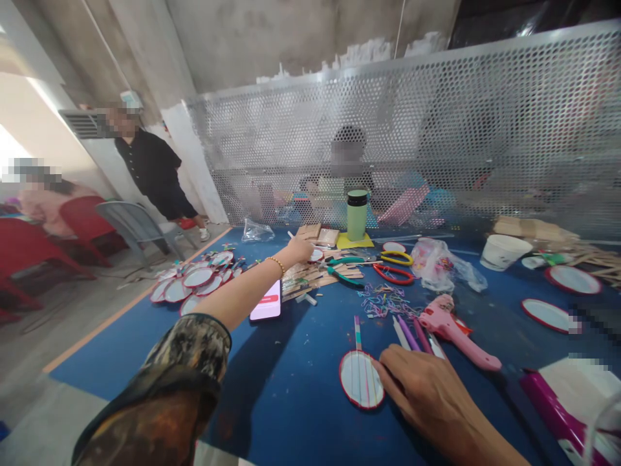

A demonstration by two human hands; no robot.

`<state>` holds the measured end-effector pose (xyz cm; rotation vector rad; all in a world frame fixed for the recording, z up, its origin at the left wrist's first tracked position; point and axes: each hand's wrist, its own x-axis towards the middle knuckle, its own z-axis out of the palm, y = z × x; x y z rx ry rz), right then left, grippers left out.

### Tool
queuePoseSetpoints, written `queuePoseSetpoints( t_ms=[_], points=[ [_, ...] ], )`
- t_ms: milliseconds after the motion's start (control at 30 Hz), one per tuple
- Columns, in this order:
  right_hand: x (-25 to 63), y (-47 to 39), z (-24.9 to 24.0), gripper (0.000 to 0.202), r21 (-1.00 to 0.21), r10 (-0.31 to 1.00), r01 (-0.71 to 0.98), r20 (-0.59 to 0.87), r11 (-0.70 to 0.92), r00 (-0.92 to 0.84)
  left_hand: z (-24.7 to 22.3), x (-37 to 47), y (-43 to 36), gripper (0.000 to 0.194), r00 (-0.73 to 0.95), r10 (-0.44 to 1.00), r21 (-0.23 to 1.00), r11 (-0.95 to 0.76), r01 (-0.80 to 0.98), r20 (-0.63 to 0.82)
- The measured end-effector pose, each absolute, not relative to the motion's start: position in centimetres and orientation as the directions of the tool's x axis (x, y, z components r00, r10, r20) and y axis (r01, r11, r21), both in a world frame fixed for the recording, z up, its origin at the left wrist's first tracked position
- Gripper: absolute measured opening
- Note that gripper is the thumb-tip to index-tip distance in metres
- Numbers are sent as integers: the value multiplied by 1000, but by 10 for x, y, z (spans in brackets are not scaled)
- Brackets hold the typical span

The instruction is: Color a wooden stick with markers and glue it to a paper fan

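My right hand [420, 382] is closed beside a red-rimmed white disc [360, 382], its thumb and curled fingers at the disc's right edge. Thin coloured lines cross the disc, and a narrow stick [358, 333] striped purple, teal and white juts from its top. Far forward, my left hand [301, 249] is closed above a spread of wooden craft sticks [303, 279]. A thin white rod shows by its fingers, and a small white disc [316, 255] lies against it; what it grips is hidden.
Pliers [347, 275], coloured bent bits [383, 301], a pink glue gun [456, 330] and pens [407, 333] lie ahead. Red-rimmed discs [198, 277] pile up at left, by a phone [266, 304]. A green tumbler [357, 217] and paper cup [504, 251] stand before a perforated metal screen [301, 149].
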<state>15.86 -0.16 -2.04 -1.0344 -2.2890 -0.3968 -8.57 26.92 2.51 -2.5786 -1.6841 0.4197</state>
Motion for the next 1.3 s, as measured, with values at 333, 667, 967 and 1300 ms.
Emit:
queuePoseSetpoints(
  t_ms=[333,667,967,1300],
  points=[
    [161,-1,-26,55,1,613,763,595,646,-520,53,-89,254,36,347,893,-235,-416,878,-286],
    [161,0,-18,49,-8,633,768,571,640,-522,89,-52,207,28,605,792,-116,-595,795,87],
    [166,6,-22,36,-112,639,829,695,548,-328,82,-35,91,37,667,629,-75,-702,708,400],
    [132,47,26,27,-83,903,960,369,268,-220,72,-49,83,36,483,677,187,-668,721,555]
  ],
)
